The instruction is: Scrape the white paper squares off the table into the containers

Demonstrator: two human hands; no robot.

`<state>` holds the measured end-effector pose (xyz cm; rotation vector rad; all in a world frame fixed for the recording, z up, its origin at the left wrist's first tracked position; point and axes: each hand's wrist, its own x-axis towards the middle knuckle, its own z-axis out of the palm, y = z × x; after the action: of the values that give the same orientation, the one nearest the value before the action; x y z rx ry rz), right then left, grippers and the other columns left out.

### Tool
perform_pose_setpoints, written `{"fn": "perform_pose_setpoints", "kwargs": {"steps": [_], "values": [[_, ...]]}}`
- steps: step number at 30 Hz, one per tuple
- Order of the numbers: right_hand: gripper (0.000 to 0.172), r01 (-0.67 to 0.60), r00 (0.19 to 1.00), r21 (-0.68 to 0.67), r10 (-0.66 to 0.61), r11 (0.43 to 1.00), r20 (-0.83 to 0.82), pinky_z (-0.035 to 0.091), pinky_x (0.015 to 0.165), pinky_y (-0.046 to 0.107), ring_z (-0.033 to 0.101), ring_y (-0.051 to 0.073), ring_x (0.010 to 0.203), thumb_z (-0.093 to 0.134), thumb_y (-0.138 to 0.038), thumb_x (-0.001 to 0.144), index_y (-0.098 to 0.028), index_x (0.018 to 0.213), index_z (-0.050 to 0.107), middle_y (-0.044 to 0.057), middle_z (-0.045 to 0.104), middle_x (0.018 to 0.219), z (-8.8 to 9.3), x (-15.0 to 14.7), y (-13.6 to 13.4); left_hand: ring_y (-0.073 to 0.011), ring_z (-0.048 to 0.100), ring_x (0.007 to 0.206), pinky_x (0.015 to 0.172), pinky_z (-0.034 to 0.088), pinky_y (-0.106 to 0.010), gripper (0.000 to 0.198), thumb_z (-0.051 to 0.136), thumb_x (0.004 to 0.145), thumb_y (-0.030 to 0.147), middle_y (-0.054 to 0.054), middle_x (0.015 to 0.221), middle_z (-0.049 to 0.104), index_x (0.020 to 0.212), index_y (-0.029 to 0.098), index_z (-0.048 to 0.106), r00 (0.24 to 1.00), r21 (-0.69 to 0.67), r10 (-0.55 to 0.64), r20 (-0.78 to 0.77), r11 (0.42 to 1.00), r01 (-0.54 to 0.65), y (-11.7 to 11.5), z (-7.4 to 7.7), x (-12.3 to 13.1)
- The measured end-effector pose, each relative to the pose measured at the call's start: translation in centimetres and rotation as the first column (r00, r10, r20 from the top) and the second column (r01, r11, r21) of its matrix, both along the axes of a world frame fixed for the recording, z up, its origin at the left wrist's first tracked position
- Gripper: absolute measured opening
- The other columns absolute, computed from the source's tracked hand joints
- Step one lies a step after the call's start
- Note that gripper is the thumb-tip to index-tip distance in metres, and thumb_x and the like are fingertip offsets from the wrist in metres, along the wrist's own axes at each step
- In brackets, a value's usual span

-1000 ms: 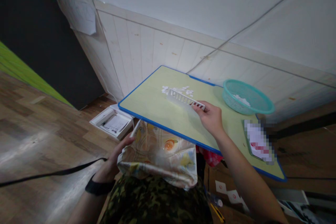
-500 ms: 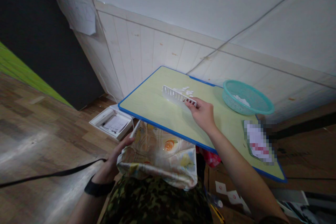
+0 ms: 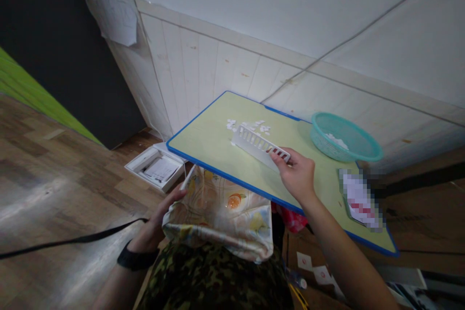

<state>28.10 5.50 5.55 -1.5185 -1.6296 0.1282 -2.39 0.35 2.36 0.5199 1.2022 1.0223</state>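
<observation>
My right hand (image 3: 298,174) grips one end of a white slotted plastic strip (image 3: 252,143), whose long lower edge is at the surface of a pale yellow board (image 3: 203,131) with a blue rim. Small white flat pieces (image 3: 231,124) lie scattered just beyond the strip. Low in front of me, my left hand (image 3: 165,210) is closed on the left edge of a fruit-printed cloth (image 3: 218,203), which forms a shallow tray shape on my lap beneath the board's near edge. Some of the left fingers are hidden under it.
A turquoise plastic basket (image 3: 345,138) with white pieces inside stands at the board's right. Near it lies a blurred flat packet (image 3: 361,201). An open white box (image 3: 156,167) is on the floor at left. The panelled wall (image 3: 203,63) rises behind the board.
My right hand has drawn the strip right and toward me, and more white pieces show at its left end. My left hand keeps its hold on the cloth.
</observation>
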Motion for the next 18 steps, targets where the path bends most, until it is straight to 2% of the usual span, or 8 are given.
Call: {"fn": "perform_pose_setpoints", "kwargs": {"steps": [5,9,14,18], "values": [[0.028,0.046,0.996,-0.005,-0.046,0.999,0.079,0.047,0.061,0.027,0.067,0.018,0.065,0.061,-0.040,0.086,-0.018,0.096,0.076,0.004,0.076,0.079,0.3,1.7,-1.1,-0.0288,0.071,0.102,0.075,0.058,-0.030,0.002,0.074,0.070,0.028,-0.002,0.077,0.080,0.068,0.027,0.073,1.000,0.019,0.000,-0.024,1.000,0.000,0.1,-1.8,-0.7],[0.029,0.100,0.988,0.027,-0.103,0.995,0.115,0.044,0.057,0.027,0.064,0.017,0.060,0.061,-0.041,0.086,-0.019,0.095,0.076,0.003,0.074,0.073,0.8,2.6,-0.6,-0.0290,0.072,0.099,0.078,0.058,-0.031,0.017,0.071,0.076,0.035,-0.004,0.084,0.081,0.087,0.024,0.077,0.996,0.021,-0.078,0.050,0.997,0.077,0.3,-3.1,-1.0],[0.028,0.025,0.998,0.029,-0.027,0.999,0.059,0.047,0.061,0.027,0.066,0.018,0.065,0.060,-0.041,0.086,-0.020,0.098,0.076,0.004,0.076,0.080,0.4,0.9,1.4,-0.0261,0.074,0.091,0.075,0.058,-0.030,0.022,0.071,0.076,0.031,-0.002,0.081,0.081,0.096,0.024,0.077,0.993,0.042,-0.085,0.084,0.996,0.081,0.3,-2.4,-0.7],[0.025,-0.029,0.997,0.005,0.029,1.000,0.065,0.049,0.065,0.029,0.068,0.019,0.068,0.059,-0.038,0.087,-0.022,0.099,0.075,0.004,0.077,0.083,-0.1,-0.9,2.5,-0.0257,0.075,0.084,0.068,0.058,-0.030,0.014,0.072,0.073,0.029,-0.001,0.075,0.080,0.085,0.024,0.077,0.998,0.015,-0.041,0.039,0.999,0.041,0.2,-1.6,-0.5]]}}
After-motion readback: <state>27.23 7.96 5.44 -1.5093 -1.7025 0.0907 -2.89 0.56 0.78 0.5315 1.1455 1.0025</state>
